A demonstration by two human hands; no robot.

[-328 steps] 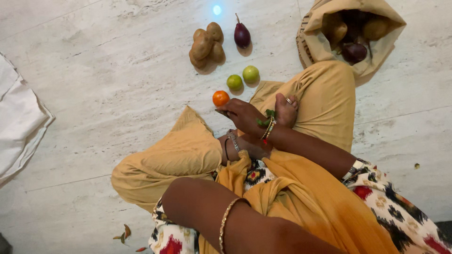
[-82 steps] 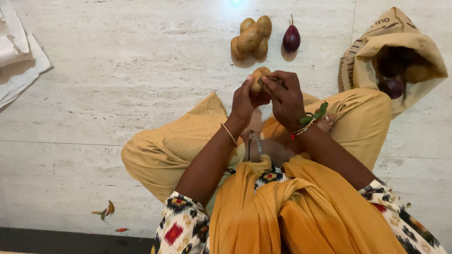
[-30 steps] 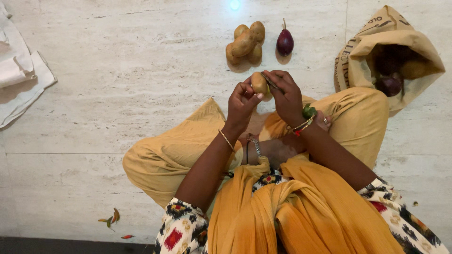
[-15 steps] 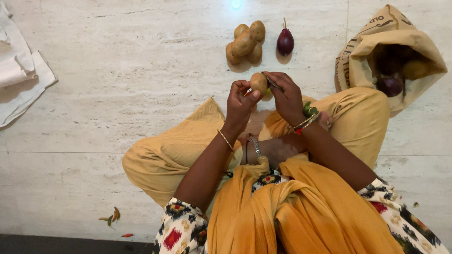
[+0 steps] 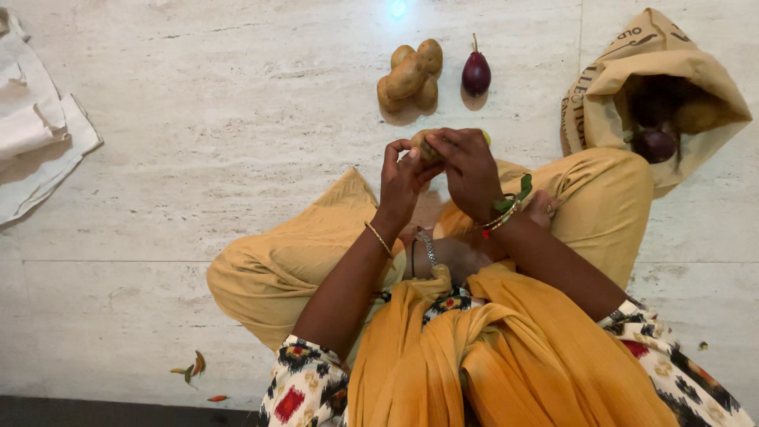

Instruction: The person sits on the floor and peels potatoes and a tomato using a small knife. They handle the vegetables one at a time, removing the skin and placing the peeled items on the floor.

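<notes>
Person sitting cross-legged on the stone floor (image 5: 198, 142), left hand (image 5: 399, 178) pinching a potato (image 5: 423, 146) at chest height above the lap, right hand (image 5: 468, 170) closing over its far side. Whether the right fingers are gripping a tool, I cannot tell. Risk as I judge it: the potato rolling in that fingertip pinch and slipping toward the potato pile (image 5: 409, 75).

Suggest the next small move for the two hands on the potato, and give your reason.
Probably turn the potato a little in the left hand. The right hand covers most of it from above, and both hands hold it above the lap, so a fresh side would likely be brought round.
</notes>
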